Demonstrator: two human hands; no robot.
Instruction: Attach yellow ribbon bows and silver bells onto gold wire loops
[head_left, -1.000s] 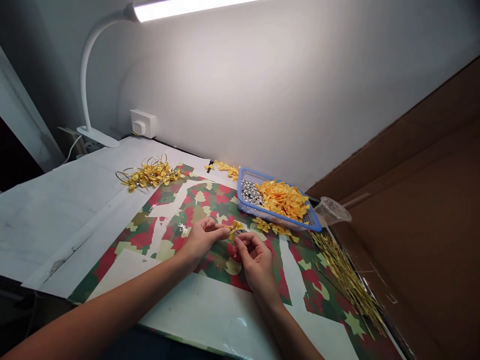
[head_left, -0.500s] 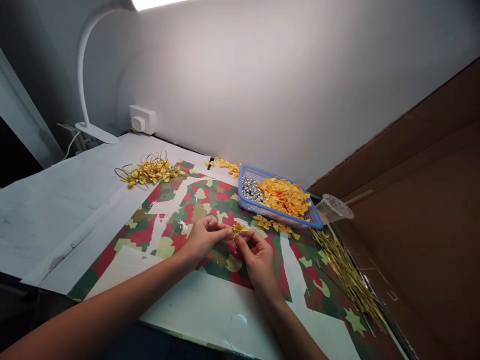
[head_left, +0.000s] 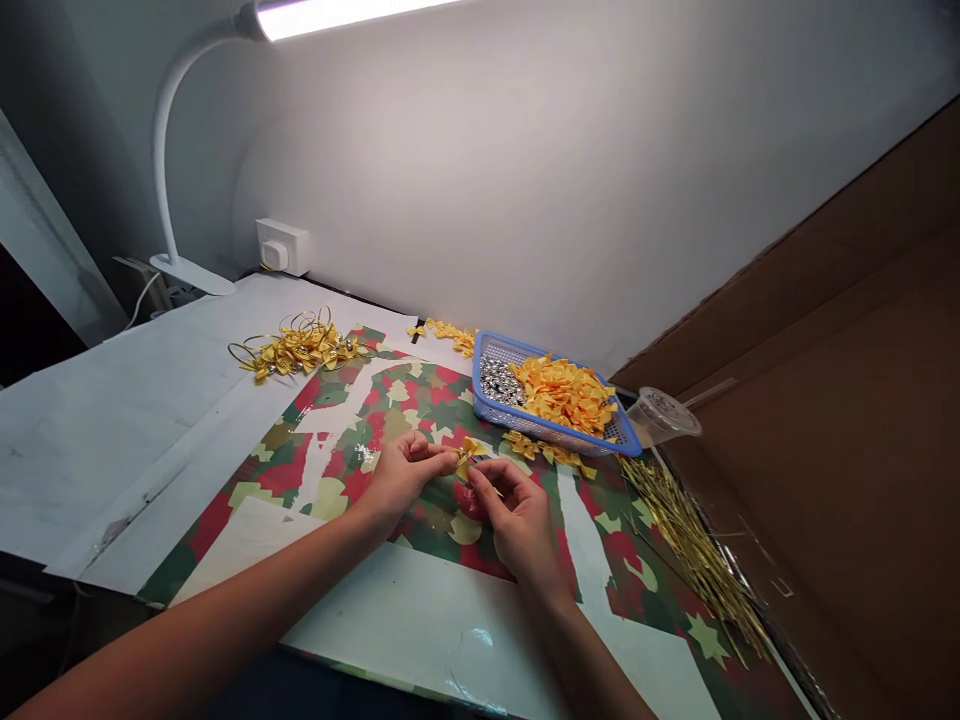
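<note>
A small yellow ribbon bow [head_left: 469,455] is pinched between both my hands over the red and green patterned sheet [head_left: 337,440]. My left hand [head_left: 407,472] grips it from the left with fingers closed. My right hand [head_left: 514,516] pinches it from the right, and a thin gold wire seems to stick out beside its fingers. A blue basket [head_left: 487,408] just beyond my hands holds many yellow bows [head_left: 564,391] and silver beads [head_left: 499,376]. Loose bows [head_left: 541,449] lie in front of the basket.
A heap of bows with gold wire loops [head_left: 300,348] lies at the back left. Gold wire pieces [head_left: 697,555] lie in a long pile on the right, by a tipped clear plastic cup [head_left: 661,416] and a brown cardboard wall [head_left: 840,420]. A white desk lamp [head_left: 180,150] and a wall socket [head_left: 280,246] stand behind.
My hands stay together on the bow, with only small finger shifts. The view has tilted slightly.
</note>
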